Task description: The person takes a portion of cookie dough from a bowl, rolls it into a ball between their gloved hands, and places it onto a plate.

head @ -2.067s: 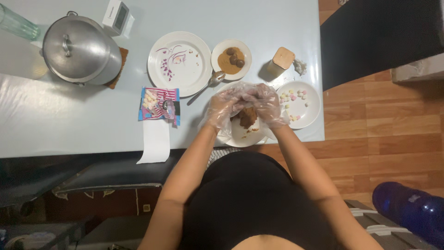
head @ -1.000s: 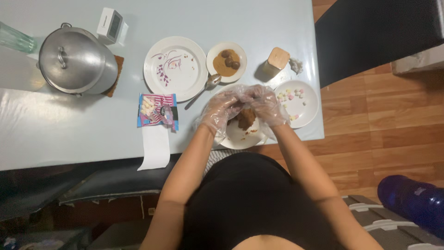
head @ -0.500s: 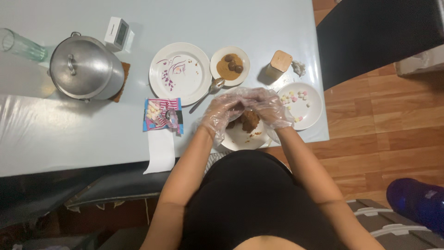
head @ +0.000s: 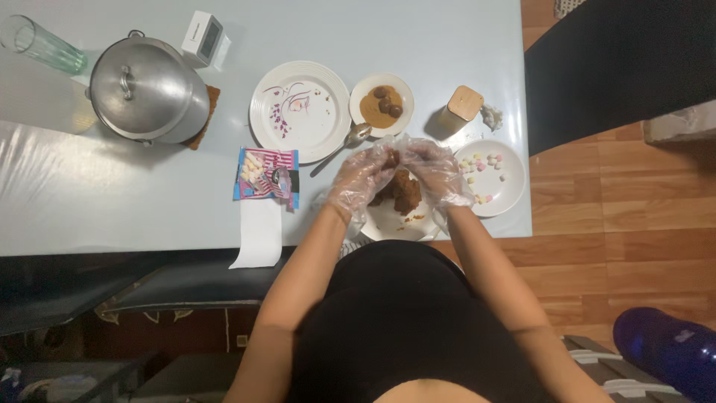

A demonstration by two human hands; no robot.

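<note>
Both my hands wear clear plastic gloves and meet over a white plate at the table's near edge. My left hand and my right hand pinch a small brown lump between their fingertips. A heap of the same brown mixture lies on the plate beneath them. A small bowl beyond holds brown powder and three brown balls. To the right stands a white plate with small pastel marshmallows.
A lidded metal pot sits far left beside a tall glass and a small white box. A used white plate, a spoon, a marshmallow packet, a paper strip and a cork-lidded jar surround my hands. A blue bottle lies on the floor.
My hands have stayed together over the near plate, working the brown lump; only the camera view has shifted slightly.
</note>
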